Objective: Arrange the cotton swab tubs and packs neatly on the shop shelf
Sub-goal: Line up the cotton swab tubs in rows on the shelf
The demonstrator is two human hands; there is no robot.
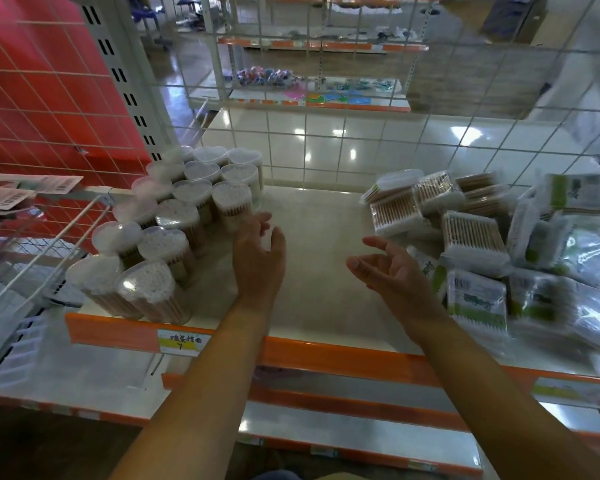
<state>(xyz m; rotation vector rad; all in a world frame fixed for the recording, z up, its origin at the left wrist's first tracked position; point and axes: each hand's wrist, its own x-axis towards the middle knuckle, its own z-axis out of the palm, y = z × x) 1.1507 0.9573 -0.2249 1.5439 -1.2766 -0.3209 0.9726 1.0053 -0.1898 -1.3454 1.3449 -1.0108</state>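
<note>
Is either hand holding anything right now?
No. The left hand hovers open beside the tubs; the right hand is open near the packs.

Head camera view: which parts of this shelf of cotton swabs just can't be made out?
- Packs, head view: the pile runs off the right edge, so its full count is hidden; the printing is blurred.
- Tubs, head view: the rear ones are hidden behind the front rows.
- Price label, head view: handwriting too small to read.
- Left hand: fingertips blurred, so contact with the nearest tub is unclear.
</note>
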